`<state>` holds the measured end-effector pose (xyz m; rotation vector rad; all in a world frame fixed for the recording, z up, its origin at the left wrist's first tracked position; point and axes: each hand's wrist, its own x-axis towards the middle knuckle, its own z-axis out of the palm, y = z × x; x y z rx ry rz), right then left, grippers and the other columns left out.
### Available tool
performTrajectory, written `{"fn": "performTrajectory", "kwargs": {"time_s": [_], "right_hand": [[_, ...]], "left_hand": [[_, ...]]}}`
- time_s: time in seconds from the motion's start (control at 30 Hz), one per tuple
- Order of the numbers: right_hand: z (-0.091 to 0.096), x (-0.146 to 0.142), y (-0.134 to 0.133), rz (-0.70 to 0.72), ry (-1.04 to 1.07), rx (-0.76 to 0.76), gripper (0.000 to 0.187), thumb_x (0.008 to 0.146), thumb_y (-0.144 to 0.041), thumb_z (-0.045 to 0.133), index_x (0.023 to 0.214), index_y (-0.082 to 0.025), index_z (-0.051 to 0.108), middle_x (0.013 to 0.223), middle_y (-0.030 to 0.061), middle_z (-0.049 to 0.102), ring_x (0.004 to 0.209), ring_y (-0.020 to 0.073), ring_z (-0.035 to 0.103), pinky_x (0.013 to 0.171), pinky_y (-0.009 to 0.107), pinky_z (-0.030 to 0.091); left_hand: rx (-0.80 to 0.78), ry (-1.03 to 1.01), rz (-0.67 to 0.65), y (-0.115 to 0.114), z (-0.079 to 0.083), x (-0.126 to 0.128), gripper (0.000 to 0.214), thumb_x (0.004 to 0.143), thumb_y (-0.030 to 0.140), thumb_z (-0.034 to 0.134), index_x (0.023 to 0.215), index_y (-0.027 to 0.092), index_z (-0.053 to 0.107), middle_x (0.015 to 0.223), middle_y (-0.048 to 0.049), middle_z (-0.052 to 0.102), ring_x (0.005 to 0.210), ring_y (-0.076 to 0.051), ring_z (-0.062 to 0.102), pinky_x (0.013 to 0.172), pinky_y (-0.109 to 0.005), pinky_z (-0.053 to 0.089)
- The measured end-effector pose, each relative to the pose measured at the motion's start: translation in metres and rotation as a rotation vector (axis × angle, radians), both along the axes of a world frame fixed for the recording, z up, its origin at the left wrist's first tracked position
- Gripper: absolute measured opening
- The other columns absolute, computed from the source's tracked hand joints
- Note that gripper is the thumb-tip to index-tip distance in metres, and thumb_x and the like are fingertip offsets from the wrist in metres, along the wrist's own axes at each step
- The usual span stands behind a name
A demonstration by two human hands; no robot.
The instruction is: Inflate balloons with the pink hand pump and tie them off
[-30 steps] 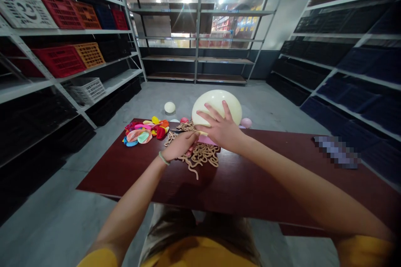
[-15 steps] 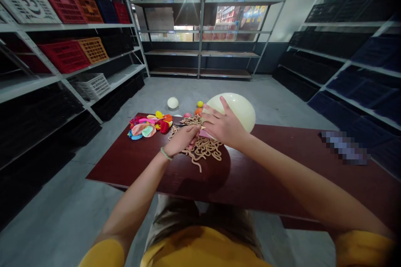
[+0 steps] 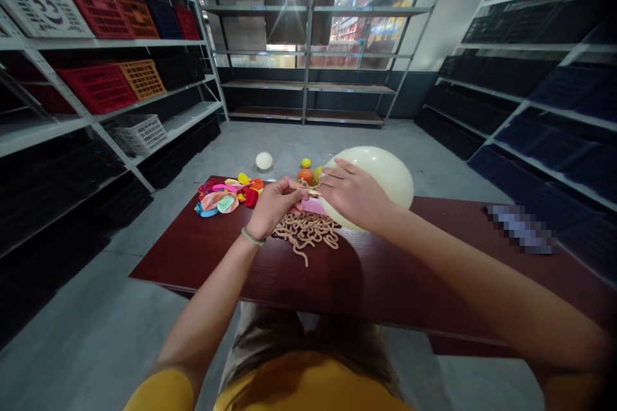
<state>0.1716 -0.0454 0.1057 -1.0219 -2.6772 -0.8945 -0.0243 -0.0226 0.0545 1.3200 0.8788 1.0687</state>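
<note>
A large, pale cream inflated balloon (image 3: 390,183) lies on its side above the table, its neck pointing left between my hands. My left hand (image 3: 276,205), a green band at its wrist, is closed in a pinch on the balloon's stretched neck. Against the balloon's left end, my right hand (image 3: 354,198) has its fingers bent together around the base of the neck; its fingertips are partly hidden. Directly below is a heap of tan, cord-like strands (image 3: 308,231), with a pink flat piece (image 3: 313,206) behind it. Colourful limp balloons (image 3: 226,196) are piled left of my hands.
The dark red table (image 3: 193,250) carries a blurred-out flat item (image 3: 520,229) at right. Beyond its far edge are a white ball-like thing (image 3: 264,161), an orange one (image 3: 305,176) and a small yellow one (image 3: 306,163). Shelves with crates (image 3: 99,87) line the left.
The balloon has shifted right. My right hand's spread fingers have folded down toward its neck, and my left hand has drawn slightly left, its fingers now pinching higher up.
</note>
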Motion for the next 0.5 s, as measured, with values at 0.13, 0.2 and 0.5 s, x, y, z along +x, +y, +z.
{"fn": "performTrajectory", "kwargs": {"time_s": [0.13,0.2,0.5], "right_hand": [[0.024,-0.003,-0.011,-0.089,0.111,-0.128,0.026,0.099,-0.016,0.049,0.092,-0.017,0.074,0.098,0.0061,0.076,0.099,0.0218,0.066,0.100,0.039,0.042],[0.032,-0.004,-0.015,-0.101,0.176,-0.196,0.025,0.099,-0.020,0.050,0.087,-0.020,0.073,0.094,0.0038,0.076,0.093,0.0204,0.067,0.093,0.037,0.044],[0.032,-0.012,-0.020,-0.074,0.144,-0.158,0.025,0.098,-0.017,0.051,0.090,-0.021,0.074,0.097,0.0034,0.076,0.095,0.0200,0.066,0.097,0.037,0.044]], "left_hand": [[0.149,-0.066,0.022,-0.006,0.022,0.002,0.021,0.075,0.029,0.079,0.081,0.016,0.064,0.070,0.0002,0.065,0.060,-0.009,0.060,0.060,-0.022,0.052],[0.223,-0.069,0.003,-0.009,0.031,0.000,0.019,0.075,0.027,0.078,0.082,0.016,0.063,0.075,-0.0003,0.066,0.064,-0.009,0.061,0.064,-0.023,0.052],[0.455,0.210,0.133,-0.022,0.028,-0.012,0.027,0.084,0.018,0.067,0.109,0.023,0.075,0.081,-0.0018,0.066,0.074,-0.015,0.059,0.069,-0.029,0.048]]}}
